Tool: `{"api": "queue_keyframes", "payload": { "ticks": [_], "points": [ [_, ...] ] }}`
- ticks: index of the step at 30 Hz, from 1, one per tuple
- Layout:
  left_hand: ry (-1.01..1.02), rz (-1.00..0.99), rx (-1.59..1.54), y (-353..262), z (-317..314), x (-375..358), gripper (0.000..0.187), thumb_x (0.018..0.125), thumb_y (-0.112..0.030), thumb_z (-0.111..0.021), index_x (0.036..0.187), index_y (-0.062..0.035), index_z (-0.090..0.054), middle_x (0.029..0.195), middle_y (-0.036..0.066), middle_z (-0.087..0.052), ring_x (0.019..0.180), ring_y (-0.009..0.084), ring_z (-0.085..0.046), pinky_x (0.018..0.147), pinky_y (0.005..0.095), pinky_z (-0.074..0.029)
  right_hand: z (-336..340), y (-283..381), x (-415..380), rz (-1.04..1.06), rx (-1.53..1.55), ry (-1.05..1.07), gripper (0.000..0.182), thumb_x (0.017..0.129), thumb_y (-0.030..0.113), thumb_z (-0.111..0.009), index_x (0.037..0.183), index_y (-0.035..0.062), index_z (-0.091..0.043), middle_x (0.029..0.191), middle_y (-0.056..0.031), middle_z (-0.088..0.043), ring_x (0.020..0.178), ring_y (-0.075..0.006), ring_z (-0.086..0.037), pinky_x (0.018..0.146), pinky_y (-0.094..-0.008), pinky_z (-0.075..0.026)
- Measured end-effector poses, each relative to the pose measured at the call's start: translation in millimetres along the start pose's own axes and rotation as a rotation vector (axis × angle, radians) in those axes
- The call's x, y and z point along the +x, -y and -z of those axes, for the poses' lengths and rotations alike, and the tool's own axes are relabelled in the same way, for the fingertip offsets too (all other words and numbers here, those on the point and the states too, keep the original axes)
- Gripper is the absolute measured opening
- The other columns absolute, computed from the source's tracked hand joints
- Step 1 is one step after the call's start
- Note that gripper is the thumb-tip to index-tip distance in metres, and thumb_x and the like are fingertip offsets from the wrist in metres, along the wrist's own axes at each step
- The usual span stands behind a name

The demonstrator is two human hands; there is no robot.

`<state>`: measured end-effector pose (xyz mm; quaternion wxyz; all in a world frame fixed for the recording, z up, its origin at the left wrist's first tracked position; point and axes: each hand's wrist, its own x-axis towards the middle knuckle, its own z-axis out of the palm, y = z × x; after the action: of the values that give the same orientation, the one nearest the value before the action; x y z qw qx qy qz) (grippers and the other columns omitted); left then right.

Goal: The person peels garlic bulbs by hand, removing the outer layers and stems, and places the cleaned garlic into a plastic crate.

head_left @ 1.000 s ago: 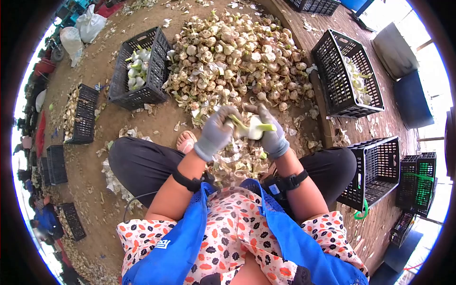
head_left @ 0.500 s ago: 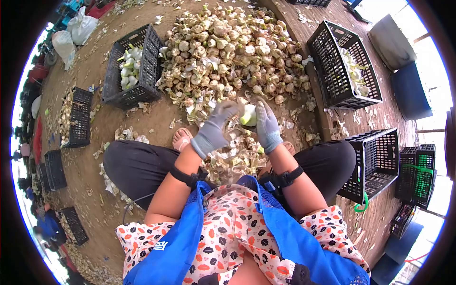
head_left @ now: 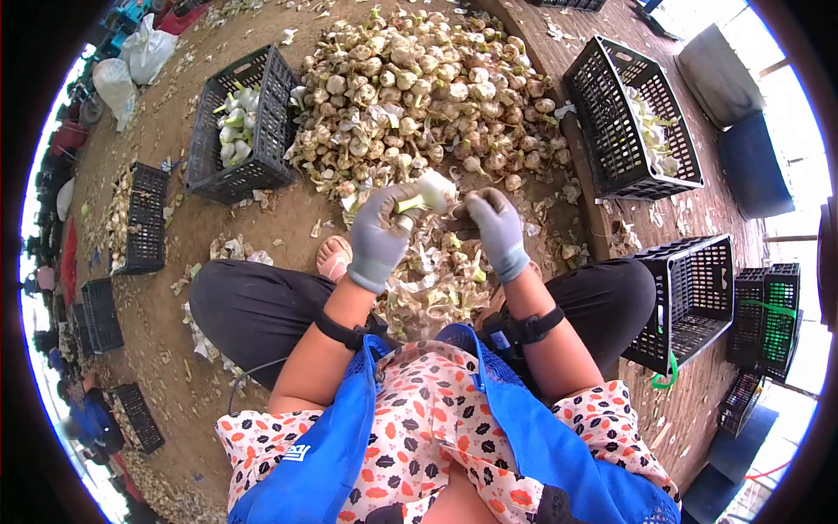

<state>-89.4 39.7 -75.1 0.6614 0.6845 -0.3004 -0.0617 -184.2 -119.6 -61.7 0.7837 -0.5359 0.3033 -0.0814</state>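
My left hand [head_left: 382,229], in a grey glove, is closed around the green stem of a white garlic bulb [head_left: 434,192]. The bulb points up and to the right, toward the other hand. My right hand [head_left: 496,225], gloved too, is just right of the bulb with its fingers curled together; what they hold, if anything, is too small to make out. Beyond both hands lies a large heap of unpeeled garlic [head_left: 419,87]. Loose peeled skins [head_left: 441,284] cover the ground below the hands, between my feet.
A black crate [head_left: 202,157] with peeled garlic stands left of the heap, another [head_left: 602,148] to its right. An upright-sided crate [head_left: 690,306] is beside my right knee. More crates [head_left: 148,214] stand far left, and a person [head_left: 94,424] is at the lower left.
The bulb has moved left and now tilts from my left hand, with its stem in those fingers. My right hand has come away from it and its fingers have curled.
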Motion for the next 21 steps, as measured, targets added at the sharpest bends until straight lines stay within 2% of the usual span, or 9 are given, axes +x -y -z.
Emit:
{"api": "queue_keyframes", "payload": {
  "ticks": [2, 3, 6, 10, 13, 14, 16, 20, 21],
  "points": [
    [0.053, -0.142, 0.214, -12.8, 1.4, 0.0, 0.022, 0.081, 0.004, -0.062, 0.103, -0.0022, -0.061, 0.101, 0.007, -0.065, 0.094, 0.0167, -0.062, 0.083, 0.0268, -0.050, -3.5, -22.8, 7.2, 0.256, -0.305, -0.083, 0.029, 0.083, 0.027, -0.063, 0.078, -0.0004, -0.056, 0.067, -0.0071, -0.058, 0.058, -0.0135, -0.050, 0.057, -0.0267, -0.043],
    [0.106, -0.285, 0.428, -18.3, 2.1, -0.3, 0.023, 0.080, 0.004, -0.063, 0.102, -0.0025, -0.061, 0.101, 0.009, -0.065, 0.094, 0.0187, -0.063, 0.083, 0.0277, -0.050, -7.0, -19.3, 3.0, 0.304, -0.469, -0.112, 0.029, 0.082, 0.027, -0.063, 0.077, -0.0009, -0.056, 0.065, -0.0093, -0.057, 0.058, -0.0158, -0.052, 0.057, -0.0287, -0.043],
    [0.154, -0.305, 0.507, -20.8, 4.6, -1.5, 0.023, 0.079, 0.003, -0.063, 0.102, -0.0027, -0.062, 0.100, 0.009, -0.065, 0.092, 0.0203, -0.063, 0.081, 0.0286, -0.051, -7.0, -16.3, 0.3, 0.377, -0.663, -0.150, 0.028, 0.080, 0.026, -0.063, 0.078, -0.0014, -0.057, 0.064, -0.0137, -0.056, 0.058, -0.0198, -0.053, 0.057, -0.0319, -0.044],
    [0.039, -0.251, 0.190, -4.0, 3.3, 0.9, 0.024, 0.081, 0.005, -0.061, 0.103, -0.0041, -0.062, 0.101, 0.008, -0.065, 0.092, 0.0204, -0.063, 0.081, 0.0284, -0.051, 0.3, -6.7, 0.8, 0.354, -0.735, -0.281, 0.023, 0.079, 0.021, -0.060, 0.077, -0.0016, -0.058, 0.064, -0.0157, -0.058, 0.059, -0.0214, -0.056, 0.059, -0.0342, -0.045],
    [-0.113, 0.457, -0.586, -7.2, 7.9, 1.6, 0.023, 0.087, 0.003, -0.056, 0.109, -0.0007, -0.059, 0.106, 0.013, -0.063, 0.092, 0.0233, -0.064, 0.082, 0.0334, -0.054, 18.3, -5.2, 13.3, 0.286, -0.493, -0.393, 0.017, 0.081, 0.014, -0.057, 0.075, -0.0012, -0.058, 0.066, -0.0106, -0.061, 0.053, -0.0162, -0.057, 0.051, -0.0291, -0.047],
    [-0.114, 0.457, -0.585, -6.3, 10.6, 2.7, 0.023, 0.087, 0.003, -0.056, 0.109, -0.0007, -0.059, 0.106, 0.013, -0.063, 0.092, 0.0233, -0.064, 0.082, 0.0334, -0.054, 24.7, -4.3, 18.4, 0.193, -0.275, -0.393, 0.014, 0.083, 0.011, -0.055, 0.077, -0.0013, -0.056, 0.067, -0.0092, -0.062, 0.051, -0.0137, -0.058, 0.049, -0.0266, -0.048],
    [-0.098, 0.503, -1.102, -7.2, 14.1, 5.1, 0.023, 0.089, -0.006, -0.056, 0.111, 0.0019, -0.056, 0.106, 0.016, -0.062, 0.092, 0.0260, -0.064, 0.081, 0.0369, -0.056, 33.8, -0.4, 26.4, 0.165, 0.023, -0.421, 0.010, 0.085, 0.009, -0.053, 0.084, -0.0008, -0.052, 0.072, -0.0102, -0.062, 0.056, -0.0155, -0.063, 0.049, -0.0256, -0.050],
    [-0.122, 0.697, -1.130, 4.7, 20.6, 8.9, 0.028, 0.088, -0.013, -0.059, 0.112, 0.0009, -0.054, 0.103, 0.017, -0.062, 0.091, 0.0286, -0.065, 0.078, 0.0401, -0.058, 20.3, -2.5, 16.7, 0.358, -0.651, -0.260, 0.039, 0.079, 0.009, -0.059, 0.116, 0.0015, -0.052, 0.107, -0.0104, -0.061, 0.093, -0.0183, -0.061, 0.073, -0.0261, -0.050],
    [-0.193, 0.668, -1.078, 2.7, 22.0, 13.9, 0.029, 0.088, -0.013, -0.059, 0.112, 0.0016, -0.054, 0.102, 0.017, -0.063, 0.090, 0.0281, -0.065, 0.077, 0.0391, -0.058, 20.5, -15.4, 18.0, 0.292, -0.605, -0.131, 0.051, 0.077, 0.010, -0.062, 0.126, 0.0065, -0.049, 0.114, -0.0093, -0.058, 0.104, -0.0183, -0.056, 0.080, -0.0271, -0.048]
  ]
}}
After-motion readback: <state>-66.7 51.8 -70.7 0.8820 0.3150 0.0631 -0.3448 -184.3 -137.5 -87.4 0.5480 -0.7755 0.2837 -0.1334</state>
